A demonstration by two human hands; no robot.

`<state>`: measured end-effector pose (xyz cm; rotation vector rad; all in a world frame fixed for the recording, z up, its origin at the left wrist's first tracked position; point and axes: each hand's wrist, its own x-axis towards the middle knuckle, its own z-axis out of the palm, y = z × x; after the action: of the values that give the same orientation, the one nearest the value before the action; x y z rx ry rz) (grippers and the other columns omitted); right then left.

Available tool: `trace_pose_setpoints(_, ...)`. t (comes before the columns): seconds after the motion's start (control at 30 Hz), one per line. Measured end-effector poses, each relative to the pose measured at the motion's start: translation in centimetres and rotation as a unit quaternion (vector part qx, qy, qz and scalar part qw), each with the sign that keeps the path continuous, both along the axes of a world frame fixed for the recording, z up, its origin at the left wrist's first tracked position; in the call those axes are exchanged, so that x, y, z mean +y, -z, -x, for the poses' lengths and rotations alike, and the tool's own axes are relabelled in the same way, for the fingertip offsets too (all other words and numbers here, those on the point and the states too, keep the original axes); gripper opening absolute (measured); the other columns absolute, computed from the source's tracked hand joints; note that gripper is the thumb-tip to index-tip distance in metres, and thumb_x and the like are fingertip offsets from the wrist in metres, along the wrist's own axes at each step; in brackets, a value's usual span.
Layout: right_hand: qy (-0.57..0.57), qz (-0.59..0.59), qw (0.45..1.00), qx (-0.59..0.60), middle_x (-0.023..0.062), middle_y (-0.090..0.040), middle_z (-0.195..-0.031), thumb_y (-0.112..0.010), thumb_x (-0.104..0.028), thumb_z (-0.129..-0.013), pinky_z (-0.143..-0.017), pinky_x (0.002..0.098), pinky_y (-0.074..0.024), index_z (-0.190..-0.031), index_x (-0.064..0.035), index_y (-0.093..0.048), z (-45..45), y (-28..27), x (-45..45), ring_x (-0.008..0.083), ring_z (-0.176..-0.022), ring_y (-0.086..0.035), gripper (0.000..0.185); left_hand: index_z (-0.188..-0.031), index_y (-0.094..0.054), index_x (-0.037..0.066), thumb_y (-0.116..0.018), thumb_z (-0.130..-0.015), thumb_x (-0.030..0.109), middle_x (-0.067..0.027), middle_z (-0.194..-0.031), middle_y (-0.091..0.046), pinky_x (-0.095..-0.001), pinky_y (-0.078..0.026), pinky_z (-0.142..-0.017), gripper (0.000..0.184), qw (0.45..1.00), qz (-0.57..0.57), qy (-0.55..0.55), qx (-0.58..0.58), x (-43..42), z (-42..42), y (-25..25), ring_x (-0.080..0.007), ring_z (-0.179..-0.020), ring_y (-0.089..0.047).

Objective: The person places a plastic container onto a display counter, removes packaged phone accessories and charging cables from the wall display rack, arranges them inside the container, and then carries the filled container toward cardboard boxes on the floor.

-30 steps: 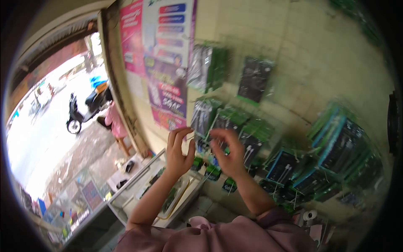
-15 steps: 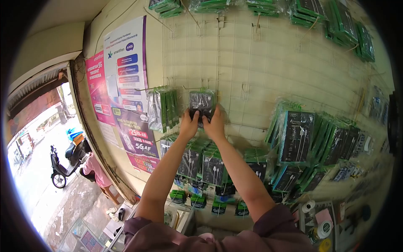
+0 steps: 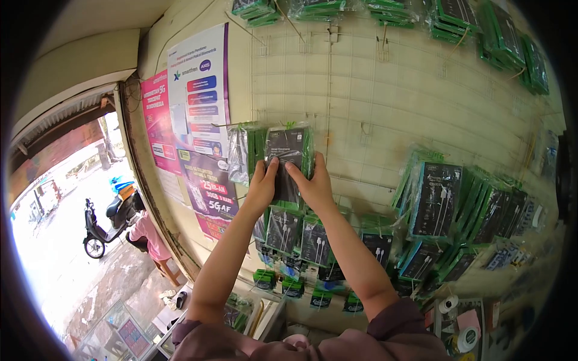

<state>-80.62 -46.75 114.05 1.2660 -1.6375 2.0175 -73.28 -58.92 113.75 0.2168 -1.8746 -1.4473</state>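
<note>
Against the wire grid (image 3: 329, 90) on the wall (image 3: 265, 72), the left hand (image 3: 262, 185) and right hand (image 3: 313, 186) hold a black packet (image 3: 287, 142) in clear wrap between them, one at each side. The grip of both is clamped on it, thumbs (image 3: 294, 172) on its front face; the fingers behind are mostly hidden. It stands roughly upright, just beside the hanging packs (image 3: 238, 156) to its left; whether its top sits on a hook is hard to tell from this angle. Below, white-cable packs (image 3: 316, 243) hang near the forearms, with small green packs (image 3: 292, 287) under them. Well apart to the right hang blue-edged packs (image 3: 431, 198). A white poster (image 3: 195, 72) and a purple poster (image 3: 208, 186) cover the wall at left. Outside, a scooter (image 3: 107, 225) stands near a person in pink (image 3: 147, 233).
</note>
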Motion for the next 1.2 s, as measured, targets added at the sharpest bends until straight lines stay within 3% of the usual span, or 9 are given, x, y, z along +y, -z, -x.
trace_pose_setpoints(0.4, -0.096, 0.099, 0.988, 0.068, 0.0106, -0.066, -0.089, -0.069, -0.022, -0.084, -0.069, 0.0317, -0.0502, -0.111, 0.0003, -0.047, -7.1, -2.1, -1.8, 0.0177, -0.077, -0.064, 0.041, -0.113, -0.048, -0.003, -0.052, -0.096, 0.027, -0.0097, -0.097, -0.057, -0.0264, -0.043, -0.077, 0.035, 0.994, 0.014, -0.003, 0.111, 0.8, -9.6, -2.9, -0.0127, -0.088, -0.052)
trace_pose_setpoints(0.57, -0.273, 0.023, 0.959, 0.077, 0.0176, -0.046, -0.130, -0.069, -0.009, -0.081, -0.098, 0.0322, -0.0407, -0.144, 0.0005, -0.014, -9.8, 2.1, -2.5, 0.0208, -0.117, -0.050, 0.084, -0.118, -0.040, -0.001, -0.047, -0.099, 0.025, -0.0106, -0.103, -0.057, -0.0264, -0.041, -0.084, 0.033, 0.976, 0.045, -0.104, 0.188, 0.3, -12.6, 0.3, -0.0121, -0.096, -0.050)
trace_pose_setpoints(0.73, -0.329, -0.075, 0.941, -0.007, 0.0147, -0.049, -0.127, -0.068, -0.009, -0.083, -0.096, 0.0318, -0.0423, -0.143, 0.0007, -0.019, -11.6, 13.6, -5.5, 0.0194, -0.116, -0.052, 0.078, -0.116, -0.041, -0.001, -0.047, -0.099, 0.022, -0.0109, -0.107, -0.056, -0.0267, -0.041, -0.085, 0.029, 0.964, -0.081, -0.181, 0.175, -1.7, -15.3, 10.2, -0.0131, -0.097, -0.051)
trace_pose_setpoints(0.8, -0.416, -0.125, 0.884, -0.171, 0.0126, -0.050, -0.127, -0.065, -0.007, -0.086, -0.092, 0.0290, -0.0442, -0.143, 0.0009, -0.021, -12.4, 17.4, -6.4, 0.0178, -0.113, -0.053, 0.072, -0.118, -0.041, -0.001, -0.048, -0.099, 0.020, -0.0110, -0.108, -0.056, -0.0266, -0.042, -0.085, 0.030, 0.955, -0.146, -0.229, 0.117, -2.8, -16.3, 16.1, -0.0135, -0.097, -0.051)
trace_pose_setpoints(0.87, -0.419, -0.153, 0.883, -0.148, 0.0117, -0.051, -0.127, -0.063, -0.008, -0.088, -0.090, 0.0270, -0.0449, -0.142, 0.0020, -0.026, -11.9, 23.2, -8.0, 0.0165, -0.111, -0.054, 0.067, -0.122, -0.040, -0.002, -0.050, -0.098, 0.019, -0.0118, -0.109, -0.056, -0.0269, -0.043, -0.084, 0.033, 0.945, -0.141, -0.283, 0.082, -3.3, -17.1, 22.5, -0.0142, -0.098, -0.052)
trace_pose_setpoints(0.93, -0.386, -0.221, 0.872, -0.205, 0.0114, -0.052, -0.127, -0.064, -0.014, -0.089, -0.082, 0.0266, -0.0506, -0.141, 0.0002, -0.033, -11.3, 29.3, -9.3, 0.0163, -0.107, -0.056, 0.062, -0.126, -0.039, -0.003, -0.056, -0.095, 0.024, -0.0163, -0.118, -0.051, -0.0287, -0.045, -0.083, 0.045, 0.931, -0.256, -0.260, -0.011, -3.6, -18.5, 29.4, -0.0183, -0.107, -0.051)
trace_pose_setpoints(1.03, -0.371, -0.328, 0.788, -0.365, 0.0111, -0.052, -0.127, -0.064, -0.019, -0.089, -0.070, 0.0258, -0.0558, -0.140, -0.0022, -0.038, -10.6, 34.4, -10.2, 0.0158, -0.102, -0.059, 0.059, -0.130, -0.037, -0.004, -0.060, -0.092, 0.030, -0.0218, -0.127, -0.045, -0.0333, -0.045, -0.089, 0.056, 0.912, -0.198, -0.318, -0.169, -3.4, -19.4, 37.2, -0.0268, -0.114, -0.049)
trace_pose_setpoints(1.1, -0.361, -0.375, 0.767, -0.376, 0.0112, -0.050, -0.130, -0.063, -0.023, -0.090, -0.070, 0.0298, -0.0574, -0.140, -0.0030, -0.037, -9.8, 38.0, -11.1, 0.0197, -0.107, -0.057, 0.060, -0.137, -0.034, -0.001, -0.060, -0.091, 0.034, -0.0227, -0.131, -0.044, -0.0387, -0.042, -0.096, 0.063, 0.900, -0.074, -0.337, -0.267, -3.4, -19.3, 42.0, -0.0331, -0.119, -0.049)
trace_pose_setpoints(1.2, -0.342, -0.425, 0.739, -0.395, 0.0131, -0.045, -0.135, -0.062, -0.026, -0.091, -0.072, 0.0345, -0.0588, -0.141, -0.0035, -0.036, -8.5, 44.0, -13.1, 0.0244, -0.112, -0.056, 0.061, -0.139, -0.031, -0.004, -0.060, -0.090, 0.036, -0.0249, -0.135, -0.038, -0.0421, -0.035, -0.103, 0.069, 0.897, -0.043, -0.313, -0.310, -4.0, -18.5, 46.8, -0.0402, -0.123, -0.042)
